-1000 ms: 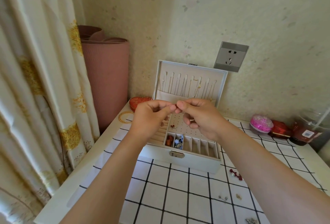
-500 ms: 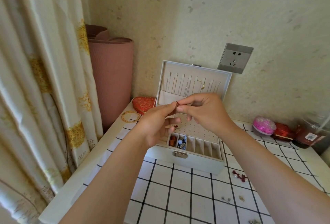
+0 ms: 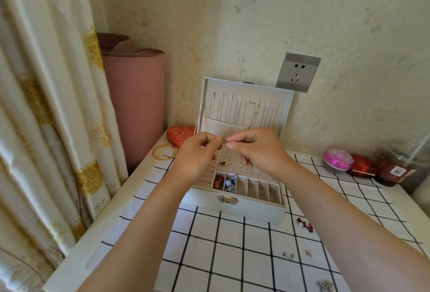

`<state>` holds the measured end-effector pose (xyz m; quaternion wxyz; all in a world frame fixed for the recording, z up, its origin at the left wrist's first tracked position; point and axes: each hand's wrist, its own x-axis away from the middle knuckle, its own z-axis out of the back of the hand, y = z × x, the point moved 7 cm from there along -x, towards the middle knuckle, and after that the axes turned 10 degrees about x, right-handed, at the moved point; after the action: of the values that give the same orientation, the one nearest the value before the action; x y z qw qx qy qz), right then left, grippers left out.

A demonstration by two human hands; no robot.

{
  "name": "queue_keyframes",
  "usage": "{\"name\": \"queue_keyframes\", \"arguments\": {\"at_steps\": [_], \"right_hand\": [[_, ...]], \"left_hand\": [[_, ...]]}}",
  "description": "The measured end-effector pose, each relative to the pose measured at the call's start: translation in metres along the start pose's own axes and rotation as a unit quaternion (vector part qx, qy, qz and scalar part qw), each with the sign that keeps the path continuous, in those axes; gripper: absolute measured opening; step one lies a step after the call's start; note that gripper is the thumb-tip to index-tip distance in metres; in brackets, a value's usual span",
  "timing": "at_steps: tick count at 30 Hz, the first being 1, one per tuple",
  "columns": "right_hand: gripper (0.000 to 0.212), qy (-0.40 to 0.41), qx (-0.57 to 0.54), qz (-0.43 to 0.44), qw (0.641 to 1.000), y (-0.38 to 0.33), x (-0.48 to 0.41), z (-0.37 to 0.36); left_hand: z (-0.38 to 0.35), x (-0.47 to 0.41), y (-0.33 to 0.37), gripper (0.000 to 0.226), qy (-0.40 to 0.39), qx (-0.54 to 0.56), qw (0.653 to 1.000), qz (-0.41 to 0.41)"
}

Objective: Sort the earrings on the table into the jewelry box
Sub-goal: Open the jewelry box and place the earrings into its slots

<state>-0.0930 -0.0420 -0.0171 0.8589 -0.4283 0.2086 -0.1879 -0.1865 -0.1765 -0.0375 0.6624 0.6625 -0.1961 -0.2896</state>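
The white jewelry box (image 3: 235, 208) stands open on the table, its lid upright against the wall with thin chains hung inside. My left hand (image 3: 195, 156) and my right hand (image 3: 260, 149) meet above the box and together pinch a tiny reddish earring (image 3: 224, 142) between fingertips. One red earring (image 3: 223, 164) sits on the box's perforated panel. Two front compartments hold red and blue pieces (image 3: 225, 182). Loose earrings lie on the checked cloth at the right: a red cluster (image 3: 304, 224), a small silver pair (image 3: 288, 255), a gold one (image 3: 308, 253) and a grey one (image 3: 324, 284).
A rolled pink mat (image 3: 135, 96) stands at the back left beside a curtain (image 3: 46, 105). A red heart-shaped box (image 3: 180, 134) and gold bangles (image 3: 164, 152) lie left of the jewelry box. A pink case (image 3: 338, 159), a red case (image 3: 364, 166) and a dark jar (image 3: 400, 166) sit at the back right.
Both hands have stayed together above the box, fingers working on the earring. The view has shifted slightly, so the box and hands sit a little lower and farther right.
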Motion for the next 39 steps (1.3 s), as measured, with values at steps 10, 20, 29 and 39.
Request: {"name": "queue_keyframes", "arguments": {"at_steps": [10, 20, 29, 39], "right_hand": [[0.008, -0.017, 0.361, 0.111, 0.926, 0.002, 0.007, -0.019], [0.013, -0.098, 0.365, 0.086, 0.922, 0.003, 0.007, -0.023], [0.026, -0.117, 0.321, 0.04, 0.939, 0.013, 0.004, -0.019], [0.025, -0.074, 0.26, 0.028, 0.962, 0.013, 0.012, 0.002]], "left_hand": [[-0.01, -0.003, -0.02, 0.025, -0.081, -0.385, 0.91, -0.129], [-0.009, 0.0, -0.019, 0.029, -0.088, -0.371, 0.916, -0.121], [-0.01, 0.001, -0.019, 0.026, -0.101, -0.385, 0.909, -0.124], [-0.018, 0.009, -0.004, 0.026, -0.086, -0.378, 0.913, -0.127]]}}
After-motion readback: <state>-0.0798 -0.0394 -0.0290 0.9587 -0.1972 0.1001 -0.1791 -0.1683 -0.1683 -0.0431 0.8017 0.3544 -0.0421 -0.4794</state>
